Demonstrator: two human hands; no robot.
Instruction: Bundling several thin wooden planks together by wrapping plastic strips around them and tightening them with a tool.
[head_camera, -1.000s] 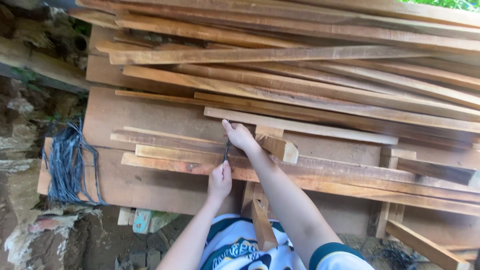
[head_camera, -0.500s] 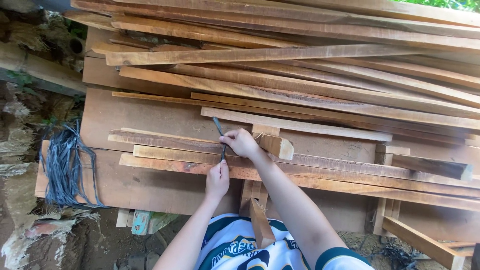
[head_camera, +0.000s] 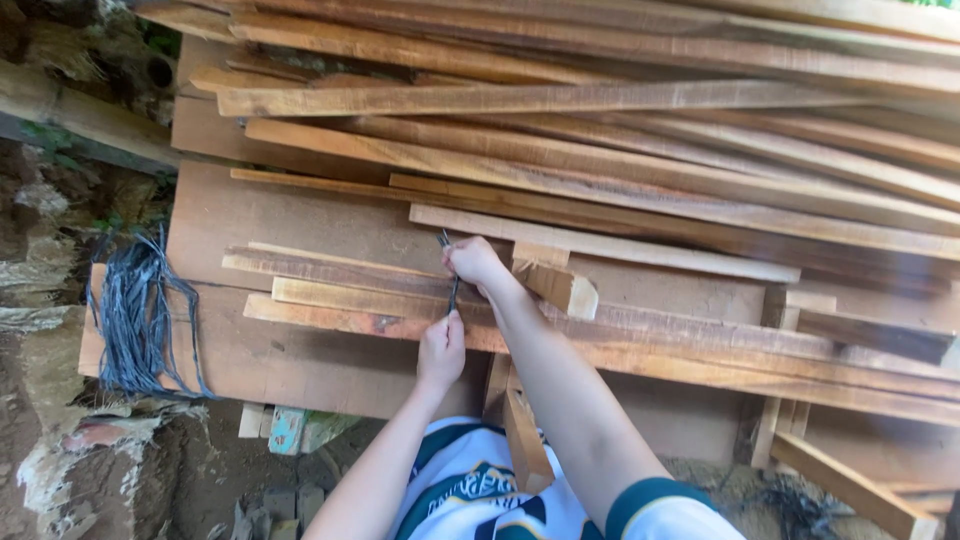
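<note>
**Dark strip pulled tight between two hands over the plank pile**

Dark strip (head_camera: 452, 290) is thin and runs between both hands, above the front planks; the left hand (head_camera: 441, 350), nearer to the body, is closed on its lower end; the right hand (head_camera: 473, 262) pinches its upper end, which sticks out a little past the fingers. Behind lies the stack of planks (head_camera: 620, 150); a bundle of grey-blue strips (head_camera: 135, 320) hangs at the left. I judge the strip may slip or snap if pulled too hard; rough plank edges could scrape the knuckles.

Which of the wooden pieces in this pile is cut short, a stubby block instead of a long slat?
The short wooden block just right of the right hand; every other piece runs long across the pile.
</note>
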